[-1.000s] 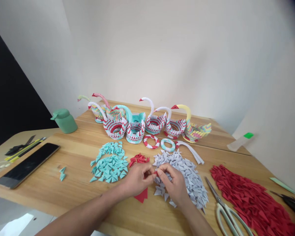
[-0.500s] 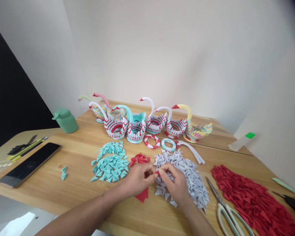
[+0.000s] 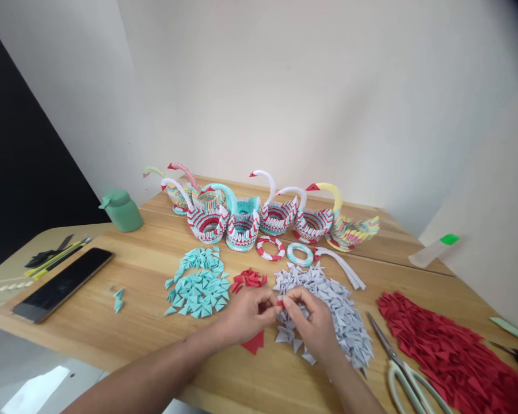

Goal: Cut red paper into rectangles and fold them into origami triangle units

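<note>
A small piece of red paper [image 3: 280, 303] is pinched between the fingertips of my left hand [image 3: 251, 313] and my right hand [image 3: 313, 319]; most of it is hidden by the fingers. Flat red paper [image 3: 254, 344] lies on the table under my left wrist. Just beyond my left hand is a little heap of folded red pieces [image 3: 248, 279]. A large heap of folded pale grey pieces [image 3: 343, 313] spreads beneath and beyond my right hand. To the left lie folded turquoise pieces [image 3: 198, 290].
Several folded-paper swans [image 3: 207, 221] stand at the back, with a red-and-white ring [image 3: 259, 247], a turquoise-and-white ring [image 3: 288, 250] and a white swan neck [image 3: 343, 265] before them. Scissors [image 3: 399, 365] and a red heap [image 3: 453, 345] lie right; a phone [image 3: 64, 284] and green container [image 3: 123, 213] left.
The camera view has shifted slightly, so the table things sit a little further right. Both hands keep their pinch on the red paper, with the fingers slightly moved.
</note>
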`<state>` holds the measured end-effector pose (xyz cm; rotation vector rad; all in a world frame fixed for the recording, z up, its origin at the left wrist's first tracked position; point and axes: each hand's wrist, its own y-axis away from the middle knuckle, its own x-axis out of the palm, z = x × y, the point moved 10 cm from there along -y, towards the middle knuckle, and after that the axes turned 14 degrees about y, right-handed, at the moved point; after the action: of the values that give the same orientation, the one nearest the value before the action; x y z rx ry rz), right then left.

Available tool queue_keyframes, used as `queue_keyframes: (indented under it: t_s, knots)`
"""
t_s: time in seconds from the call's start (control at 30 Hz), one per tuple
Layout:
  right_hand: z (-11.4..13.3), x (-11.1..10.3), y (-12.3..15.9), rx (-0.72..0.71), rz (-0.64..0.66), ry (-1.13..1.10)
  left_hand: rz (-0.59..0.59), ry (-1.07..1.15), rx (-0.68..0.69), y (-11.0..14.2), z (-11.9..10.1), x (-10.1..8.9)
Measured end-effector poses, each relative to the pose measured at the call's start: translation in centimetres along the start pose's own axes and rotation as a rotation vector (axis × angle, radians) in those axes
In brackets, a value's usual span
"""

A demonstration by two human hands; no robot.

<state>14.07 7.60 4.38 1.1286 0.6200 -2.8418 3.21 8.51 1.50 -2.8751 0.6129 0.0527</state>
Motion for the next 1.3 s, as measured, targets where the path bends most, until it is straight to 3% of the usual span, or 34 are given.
queue_keyframes:
  t_s: [0.3,0.63,1.07,1.3]
  knots:
    - [-0.2,0.2,0.0,0.0,0.011,-0.002,0.018,-0.01,-0.004,0.1,0.3,0.1]
    - [0.4,0.5,-0.1,-0.091,0.048,0.044,0.051,-0.118,0.081,0.1,-0.7,0.3]
    - [1.5,0.1,0.2,-0.26,-0.034,0.161,-0.037,-0.067,0.059,0.0,-1.4,-0.9]
    - [1.5,0.1,0.2,-0.305,-0.044,0.194,-0.005,-0.126,0.085,-0.2,-1.2,-0.7]
